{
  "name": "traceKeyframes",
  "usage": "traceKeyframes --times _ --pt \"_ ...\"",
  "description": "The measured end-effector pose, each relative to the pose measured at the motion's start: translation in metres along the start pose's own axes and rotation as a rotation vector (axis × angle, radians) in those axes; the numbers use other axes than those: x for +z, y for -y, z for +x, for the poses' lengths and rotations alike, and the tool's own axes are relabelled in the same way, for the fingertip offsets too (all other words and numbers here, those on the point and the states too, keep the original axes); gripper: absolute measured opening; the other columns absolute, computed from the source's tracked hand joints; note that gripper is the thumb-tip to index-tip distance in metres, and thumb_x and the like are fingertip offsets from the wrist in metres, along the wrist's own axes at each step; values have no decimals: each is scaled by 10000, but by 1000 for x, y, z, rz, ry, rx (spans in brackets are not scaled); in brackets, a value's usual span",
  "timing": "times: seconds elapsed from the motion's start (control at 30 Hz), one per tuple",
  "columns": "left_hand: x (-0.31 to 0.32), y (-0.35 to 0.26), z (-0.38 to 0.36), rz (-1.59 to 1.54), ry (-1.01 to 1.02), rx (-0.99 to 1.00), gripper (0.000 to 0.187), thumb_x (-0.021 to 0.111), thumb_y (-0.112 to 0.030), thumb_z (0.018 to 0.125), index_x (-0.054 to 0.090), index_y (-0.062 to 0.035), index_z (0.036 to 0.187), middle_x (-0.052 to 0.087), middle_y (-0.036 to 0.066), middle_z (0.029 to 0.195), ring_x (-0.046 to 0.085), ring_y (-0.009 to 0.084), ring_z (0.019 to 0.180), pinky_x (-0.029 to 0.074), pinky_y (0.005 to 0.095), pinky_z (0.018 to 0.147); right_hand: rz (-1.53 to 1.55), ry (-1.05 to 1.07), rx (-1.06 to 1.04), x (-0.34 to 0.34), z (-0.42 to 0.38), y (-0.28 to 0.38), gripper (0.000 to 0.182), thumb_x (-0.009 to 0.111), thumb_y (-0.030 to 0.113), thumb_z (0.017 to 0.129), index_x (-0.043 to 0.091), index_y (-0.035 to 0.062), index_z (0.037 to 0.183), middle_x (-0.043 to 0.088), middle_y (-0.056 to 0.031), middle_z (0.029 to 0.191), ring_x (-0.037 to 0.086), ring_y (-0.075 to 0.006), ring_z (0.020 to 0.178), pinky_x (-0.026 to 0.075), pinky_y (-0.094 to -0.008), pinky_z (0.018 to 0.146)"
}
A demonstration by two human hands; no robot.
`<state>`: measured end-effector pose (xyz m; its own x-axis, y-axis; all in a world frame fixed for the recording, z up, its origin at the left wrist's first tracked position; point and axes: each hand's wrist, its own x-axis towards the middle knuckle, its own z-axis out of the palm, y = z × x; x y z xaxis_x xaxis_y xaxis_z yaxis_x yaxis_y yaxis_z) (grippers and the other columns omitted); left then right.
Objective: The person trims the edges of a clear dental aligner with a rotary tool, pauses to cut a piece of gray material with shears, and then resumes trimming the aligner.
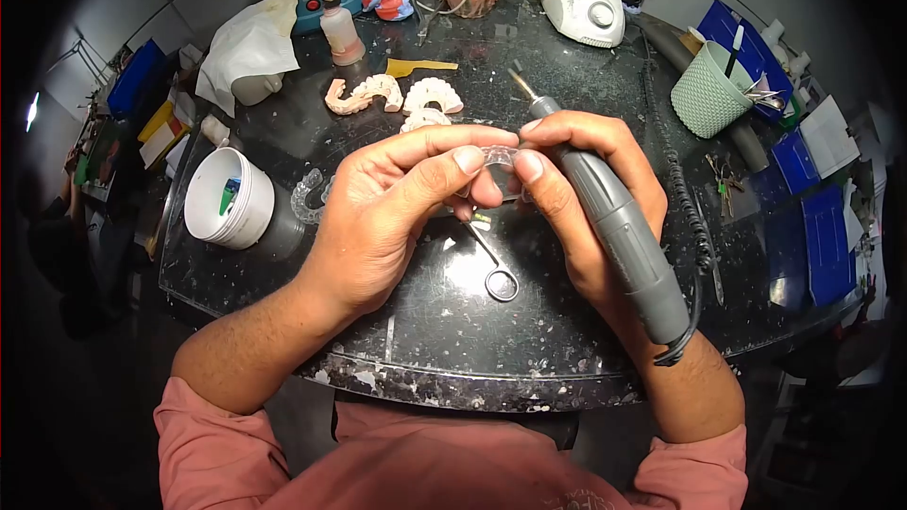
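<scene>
In the head view, the person's left hand pinches one side of a clear dental tray between thumb and fingers, while the right hand pinches the other side and also grasps a grey rotary handpiece. The tray is held up in front of the person, above the black table; the handpiece slants across the right hand, its narrow tip pointing away from the person, apart from the tray. Below the hands, a metal tool with a ring handle lies on the table, its far end hidden. Beyond the left hand are pale dental models and a yellow tool. Another clear tray lies between a white tub and the left hand. A green cup of tools stands at the far right, and a white device with a dial sits near the back edge
</scene>
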<state>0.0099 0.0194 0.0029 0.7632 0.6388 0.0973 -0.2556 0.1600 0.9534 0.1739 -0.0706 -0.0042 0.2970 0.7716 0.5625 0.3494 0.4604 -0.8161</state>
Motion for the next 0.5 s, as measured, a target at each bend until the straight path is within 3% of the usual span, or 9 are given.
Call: traceKeyframes --times 0.2,0.27,0.33,0.5 --pt "5 -1 -3 54 57 103 427 574 -128 927 534 63 1308 623 74 967 568 98 884 447 223 775 -102 -24 -112 -5 3 -2 192 692 9 869 640 18 1054 677 -105 980 665 -151 891 528 -273 789" --pt "8 5 -5 104 100 204 466 678 26 870 544 28 1316 640 62 1101 600 89 941 497 238 823 -82 -35 -108 -5 0 2 190 688 -1 866 641 14 1050 680 -104 969 668 -152 871 532 -272 774" --pt "9 9 -8 216 55 254 426 673 -19 892 561 27 1301 648 67 1094 606 101 964 498 247 853 -61 -43 -103 -4 -1 3 188 684 -11 864 642 9 1046 683 -103 958 671 -152 852 536 -272 758" --pt "8 7 -10 322 26 327 393 658 -70 917 574 35 1286 659 76 1069 603 113 1005 485 265 909 -150 2 -337 -3 3 3 203 682 -45 848 648 -6 1044 684 -106 920 673 -145 777 539 -258 689"
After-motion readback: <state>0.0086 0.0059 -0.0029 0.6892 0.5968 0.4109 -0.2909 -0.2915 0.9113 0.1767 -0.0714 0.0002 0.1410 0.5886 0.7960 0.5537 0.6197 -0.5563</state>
